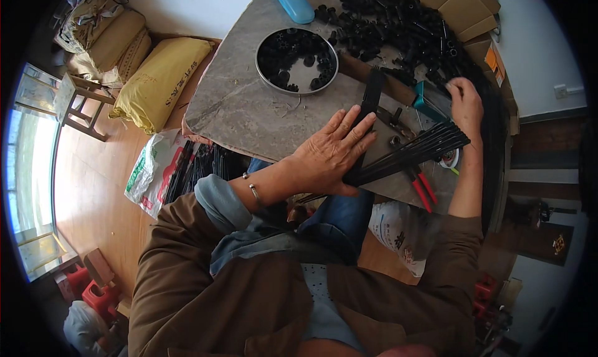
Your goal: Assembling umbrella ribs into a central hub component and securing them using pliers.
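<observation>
My left hand lies with its fingers stretched out over a dark flat bar and the near end of a bundle of thin black rods. The rods fan out to the right across the table edge. My right hand is at the table's right side, fingers bent and pinched together; what they hold, if anything, I cannot make out. Just left of it stands a small teal box-shaped thing. Pliers with red handles lie below the rods, their jaws partly hidden by them.
A round metal bowl of small black parts stands on the grey table. Behind are a heap of black plastic parts, a blue case and cardboard. Yellow sacks and a wooden stool stand left.
</observation>
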`<state>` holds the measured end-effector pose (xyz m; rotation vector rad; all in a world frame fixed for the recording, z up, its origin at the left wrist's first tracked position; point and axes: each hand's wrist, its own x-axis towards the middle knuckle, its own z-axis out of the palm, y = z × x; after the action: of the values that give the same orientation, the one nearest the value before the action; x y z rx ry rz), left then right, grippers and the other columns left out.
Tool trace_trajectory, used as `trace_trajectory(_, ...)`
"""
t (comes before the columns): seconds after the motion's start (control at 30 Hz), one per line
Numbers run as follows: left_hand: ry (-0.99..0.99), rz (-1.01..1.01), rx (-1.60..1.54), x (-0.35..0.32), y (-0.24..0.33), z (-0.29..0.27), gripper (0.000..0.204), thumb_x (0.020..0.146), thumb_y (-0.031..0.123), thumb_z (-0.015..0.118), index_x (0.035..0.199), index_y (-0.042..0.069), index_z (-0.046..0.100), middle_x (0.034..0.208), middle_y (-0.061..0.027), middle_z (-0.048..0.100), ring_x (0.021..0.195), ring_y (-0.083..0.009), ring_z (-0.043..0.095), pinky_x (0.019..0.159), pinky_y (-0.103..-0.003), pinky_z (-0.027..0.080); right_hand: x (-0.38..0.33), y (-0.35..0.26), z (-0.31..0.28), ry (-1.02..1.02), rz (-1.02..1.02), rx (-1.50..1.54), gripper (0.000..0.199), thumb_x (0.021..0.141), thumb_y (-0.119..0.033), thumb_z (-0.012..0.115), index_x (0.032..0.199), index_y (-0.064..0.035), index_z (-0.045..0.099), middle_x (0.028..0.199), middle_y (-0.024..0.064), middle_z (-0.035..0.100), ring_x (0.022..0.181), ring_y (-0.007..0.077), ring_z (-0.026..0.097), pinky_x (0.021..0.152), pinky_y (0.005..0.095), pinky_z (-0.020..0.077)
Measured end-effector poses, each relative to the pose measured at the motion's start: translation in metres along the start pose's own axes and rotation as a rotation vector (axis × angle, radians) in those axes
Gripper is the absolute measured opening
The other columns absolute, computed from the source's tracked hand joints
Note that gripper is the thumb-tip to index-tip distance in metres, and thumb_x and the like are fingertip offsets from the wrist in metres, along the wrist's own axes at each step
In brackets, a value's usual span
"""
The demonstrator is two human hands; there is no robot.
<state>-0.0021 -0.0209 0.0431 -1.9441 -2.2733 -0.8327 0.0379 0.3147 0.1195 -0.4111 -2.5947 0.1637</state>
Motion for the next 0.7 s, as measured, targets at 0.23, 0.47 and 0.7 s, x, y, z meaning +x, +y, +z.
trace_trajectory(0.23,-0.001,-0.009,0.003,0.000,-0.001,-0.001,0.102,0.063,0.061,0.072,0.136,-0.003,0.040,0.150,-0.0235,0.023,0.140,-0.0418,0.019,0.114,-0.049,0.018,-0.006,-0.084,0.062,-0.197,-0.254,0.143,0.018,0.086,-0.015,0.058,0.096,-0.0049,0.069,0.100,0.0090,0.065,0.098,0.0300,0.059,0.086,0.0381,0.0463)
trace_trajectory(0.47,-0.003,0.009,0.000,-0.002,0.000,-0.001,0.101,0.063,0.060,0.073,0.136,-0.003,0.041,0.150,-0.0232,0.023,0.140,-0.0413,0.020,0.114,-0.049,0.019,-0.030,-0.081,0.058,-0.133,-0.315,0.177,0.017,0.083,-0.007,0.060,0.098,-0.0055,0.069,0.098,0.0067,0.066,0.095,0.0267,0.058,0.087,0.0377,0.0439)
trace_trajectory(0.7,-0.015,0.028,0.008,-0.001,-0.005,-0.002,0.102,0.063,0.061,0.073,0.137,-0.002,0.041,0.151,-0.0228,0.022,0.141,-0.0401,0.018,0.115,-0.047,0.018,-0.007,-0.042,0.036,0.103,-0.139,0.280,0.014,0.084,-0.009,0.061,0.094,-0.0061,0.070,0.092,0.0084,0.067,0.085,0.0265,0.064,0.076,0.0335,0.0487)
